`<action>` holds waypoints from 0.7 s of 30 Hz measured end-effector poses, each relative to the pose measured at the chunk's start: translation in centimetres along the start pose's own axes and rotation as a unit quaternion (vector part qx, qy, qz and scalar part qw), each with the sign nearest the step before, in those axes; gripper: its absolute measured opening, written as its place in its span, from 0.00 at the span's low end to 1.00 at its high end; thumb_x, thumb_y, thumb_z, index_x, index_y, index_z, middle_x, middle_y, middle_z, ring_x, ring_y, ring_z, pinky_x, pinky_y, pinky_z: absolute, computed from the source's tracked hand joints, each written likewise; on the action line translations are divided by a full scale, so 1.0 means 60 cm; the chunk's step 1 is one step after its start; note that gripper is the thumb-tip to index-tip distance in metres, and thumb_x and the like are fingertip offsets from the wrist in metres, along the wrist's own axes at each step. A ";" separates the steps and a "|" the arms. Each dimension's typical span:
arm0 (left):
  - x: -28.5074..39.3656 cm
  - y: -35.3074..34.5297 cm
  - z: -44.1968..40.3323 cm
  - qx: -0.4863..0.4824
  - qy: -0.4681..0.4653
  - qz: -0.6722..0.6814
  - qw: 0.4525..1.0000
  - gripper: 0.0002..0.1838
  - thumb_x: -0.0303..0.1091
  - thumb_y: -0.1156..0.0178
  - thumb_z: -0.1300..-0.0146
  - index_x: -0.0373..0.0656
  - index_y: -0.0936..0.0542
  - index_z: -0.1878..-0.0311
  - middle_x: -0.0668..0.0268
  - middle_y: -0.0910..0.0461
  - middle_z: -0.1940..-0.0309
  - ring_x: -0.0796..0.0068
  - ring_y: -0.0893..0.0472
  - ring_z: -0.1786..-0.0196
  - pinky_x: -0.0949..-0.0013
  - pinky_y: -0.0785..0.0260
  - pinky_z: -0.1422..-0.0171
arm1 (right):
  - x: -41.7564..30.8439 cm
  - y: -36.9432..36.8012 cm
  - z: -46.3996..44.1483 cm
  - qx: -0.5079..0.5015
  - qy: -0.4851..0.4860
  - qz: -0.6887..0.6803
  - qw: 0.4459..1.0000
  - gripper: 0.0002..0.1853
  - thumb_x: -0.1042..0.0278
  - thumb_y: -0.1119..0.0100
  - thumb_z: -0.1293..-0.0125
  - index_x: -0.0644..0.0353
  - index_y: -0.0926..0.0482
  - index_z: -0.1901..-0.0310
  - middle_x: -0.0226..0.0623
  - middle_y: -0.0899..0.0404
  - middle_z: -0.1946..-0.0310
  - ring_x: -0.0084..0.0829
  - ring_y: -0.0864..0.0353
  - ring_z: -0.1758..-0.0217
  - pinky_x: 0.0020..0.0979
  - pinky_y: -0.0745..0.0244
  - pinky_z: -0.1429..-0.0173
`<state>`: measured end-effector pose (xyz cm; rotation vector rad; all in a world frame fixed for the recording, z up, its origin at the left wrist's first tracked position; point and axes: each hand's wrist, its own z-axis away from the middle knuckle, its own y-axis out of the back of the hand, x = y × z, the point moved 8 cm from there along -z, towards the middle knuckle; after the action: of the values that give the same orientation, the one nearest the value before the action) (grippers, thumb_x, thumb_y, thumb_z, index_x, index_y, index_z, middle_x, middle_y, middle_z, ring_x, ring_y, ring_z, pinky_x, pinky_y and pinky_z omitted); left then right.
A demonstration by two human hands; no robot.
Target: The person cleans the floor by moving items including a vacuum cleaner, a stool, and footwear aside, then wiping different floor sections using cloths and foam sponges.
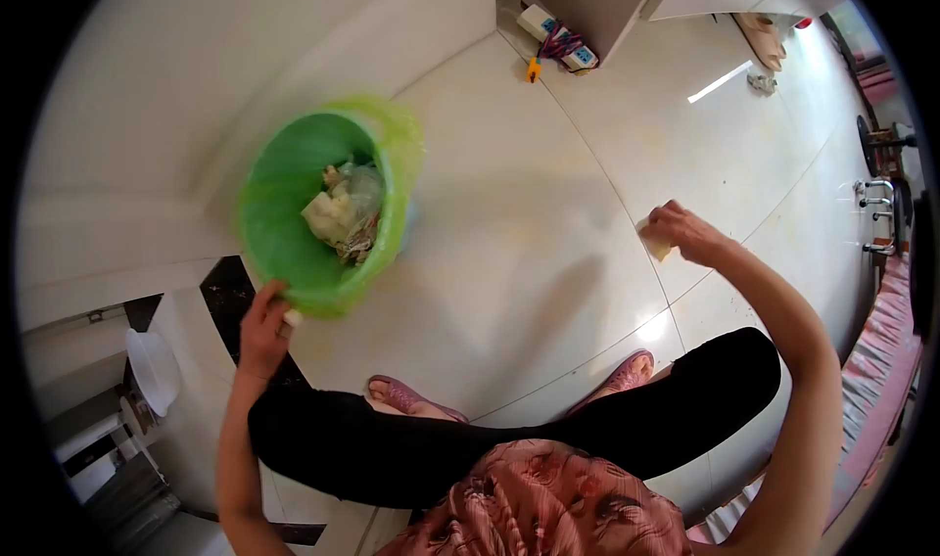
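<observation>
A green bin (279,199), lined with a thin yellow-green bag (399,155), is tilted at the left, its opening toward me. Crumpled paper and plastic (343,213) lie inside. My left hand (264,333) is closed on the lower rim of the bin, with a small whitish piece (293,317) by its fingers. Out to the right, my right hand (690,234) is closed on a small pale yellowish piece (659,248), just over the floor tiles.
A power strip (558,39) with a wound cord lies at the top. Shoes (762,39) and a crumpled scrap (762,84) are at the upper right. A white basin (153,372) stands at the left. My slippered feet (416,399) rest on the floor.
</observation>
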<state>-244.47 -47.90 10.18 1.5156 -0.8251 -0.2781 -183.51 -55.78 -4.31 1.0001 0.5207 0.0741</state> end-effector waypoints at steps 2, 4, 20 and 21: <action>0.016 0.048 -0.038 -0.048 -0.013 -0.034 0.998 0.19 0.15 0.34 0.54 0.37 0.20 0.55 0.55 0.22 0.43 0.54 0.18 0.48 0.59 0.21 0.48 | 0.002 0.049 0.023 0.051 -0.055 -0.057 0.996 0.30 0.87 0.35 0.47 0.50 0.22 0.42 0.36 0.26 0.43 0.44 0.29 0.37 0.41 0.25 0.35; 0.054 0.091 -0.091 -0.123 -0.030 -0.064 0.990 0.21 0.17 0.34 0.55 0.39 0.20 0.54 0.57 0.21 0.46 0.56 0.18 0.48 0.58 0.22 0.48 | 0.013 0.070 0.039 0.118 -0.093 -0.120 0.981 0.31 0.89 0.35 0.46 0.53 0.23 0.40 0.40 0.27 0.41 0.46 0.28 0.38 0.40 0.24 0.36; 0.495 -0.216 -0.203 -0.148 -0.106 -0.067 0.981 0.23 0.24 0.32 0.54 0.41 0.19 0.50 0.61 0.19 0.53 0.59 0.18 0.51 0.58 0.26 0.46 | -0.307 -0.320 0.058 0.238 0.400 -0.196 0.863 0.24 0.65 0.44 0.39 0.43 0.21 0.39 0.33 0.28 0.37 0.44 0.29 0.37 0.40 0.27 0.36; 0.503 -0.255 -0.203 -0.155 -0.077 -0.045 0.984 0.22 0.25 0.32 0.53 0.41 0.19 0.50 0.62 0.19 0.53 0.58 0.18 0.51 0.58 0.26 0.47 | -0.357 -0.353 0.062 0.212 0.457 -0.169 0.847 0.21 0.62 0.45 0.39 0.45 0.18 0.43 0.33 0.27 0.38 0.42 0.29 0.36 0.40 0.29 0.36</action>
<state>-210.51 -59.17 6.68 1.2517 -0.7945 -0.5714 -204.32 -76.60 -11.82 1.2602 1.6456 0.1224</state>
